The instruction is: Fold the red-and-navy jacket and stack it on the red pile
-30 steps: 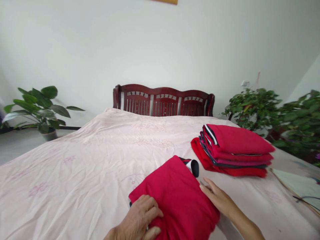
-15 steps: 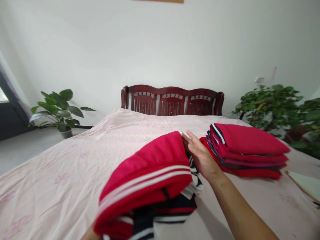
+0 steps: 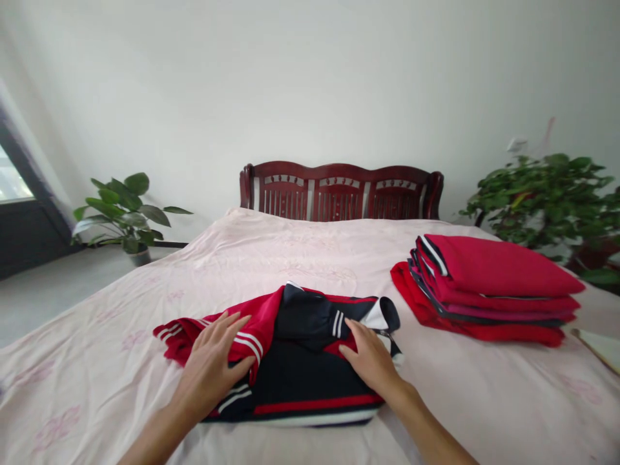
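Rightward, stacked red clothes (image 3: 487,290) lying apart. Pressing a crosswise navy-red garment (image 3: 310,368) with open left hand (image 3: 210,365) and right hand (image 3: 371,358), gripping nothing.

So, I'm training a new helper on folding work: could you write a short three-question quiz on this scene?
1. True or false: the left hand and the right hand both rest on the navy-and-red fabric garment with white stripes.
2. Multiple choice: on which side of that garment lies the stack of folded red clothes? A) the person's left; B) the person's right; C) on top of it.
3. Fill in the blank: the pale pink bedsheet is patterned with pink ____.

Key: 1 true; 2 B; 3 flowers.
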`<act>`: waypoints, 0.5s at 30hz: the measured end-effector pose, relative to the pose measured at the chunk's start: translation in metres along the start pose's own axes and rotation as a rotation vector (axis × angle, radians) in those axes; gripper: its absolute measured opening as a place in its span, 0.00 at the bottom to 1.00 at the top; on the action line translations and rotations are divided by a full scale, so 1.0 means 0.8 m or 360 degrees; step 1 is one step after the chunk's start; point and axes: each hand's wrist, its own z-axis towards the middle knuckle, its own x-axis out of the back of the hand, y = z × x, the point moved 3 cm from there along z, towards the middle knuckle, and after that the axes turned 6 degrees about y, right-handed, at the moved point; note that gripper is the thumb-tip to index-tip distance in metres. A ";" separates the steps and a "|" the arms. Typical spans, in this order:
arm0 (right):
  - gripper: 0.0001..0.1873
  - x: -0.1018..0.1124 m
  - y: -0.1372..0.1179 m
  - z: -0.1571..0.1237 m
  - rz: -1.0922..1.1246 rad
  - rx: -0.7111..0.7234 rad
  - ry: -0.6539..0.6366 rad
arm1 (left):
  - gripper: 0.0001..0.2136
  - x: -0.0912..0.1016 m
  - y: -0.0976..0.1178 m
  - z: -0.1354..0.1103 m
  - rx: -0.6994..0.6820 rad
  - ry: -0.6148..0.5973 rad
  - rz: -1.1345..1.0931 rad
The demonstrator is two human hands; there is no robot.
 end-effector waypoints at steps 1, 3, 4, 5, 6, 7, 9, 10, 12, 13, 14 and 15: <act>0.30 0.001 -0.002 0.002 -0.0086 0.0010 0.0014 | 0.30 -0.010 0.009 0.004 -0.0039 -0.0138 0.0111; 0.31 0.003 -0.003 0.005 -0.0275 0.0020 0.0042 | 0.33 -0.028 0.016 0.012 -0.0025 -0.0378 0.0272; 0.31 0.004 -0.003 0.007 -0.0364 0.0025 0.0055 | 0.31 -0.035 0.015 0.016 0.0000 -0.0475 0.0329; 0.28 0.005 -0.003 0.008 -0.0438 0.0037 0.0059 | 0.28 -0.041 0.013 0.019 0.0016 -0.0558 0.0376; 0.24 0.005 -0.003 0.010 -0.0493 0.0051 0.0053 | 0.24 -0.046 0.010 0.023 0.0019 -0.0616 0.0407; 0.18 0.005 -0.002 0.013 -0.0528 0.0066 0.0041 | 0.21 -0.049 0.006 0.028 0.0023 -0.0640 0.0413; 0.10 0.005 -0.002 0.018 -0.0536 0.0105 0.0001 | 0.16 -0.047 -0.007 0.041 0.0138 -0.0586 0.0278; 0.09 0.005 -0.001 0.020 -0.0515 0.0120 -0.0017 | 0.13 -0.041 -0.017 0.049 0.0280 -0.0504 0.0127; 0.10 0.009 0.000 0.023 -0.0439 0.0136 -0.0028 | 0.11 -0.022 -0.042 0.068 0.0622 -0.0283 -0.0186; 0.11 0.013 0.001 0.024 -0.0394 0.0135 -0.0015 | 0.11 -0.009 -0.056 0.078 0.0773 -0.0168 -0.0305; 0.11 0.018 0.002 0.024 -0.0351 0.0118 0.0016 | 0.13 0.007 -0.070 0.088 0.0866 -0.0078 -0.0371; 0.11 0.026 0.003 0.023 -0.0305 0.0090 0.0070 | 0.16 0.024 -0.083 0.098 0.0925 -0.0010 -0.0409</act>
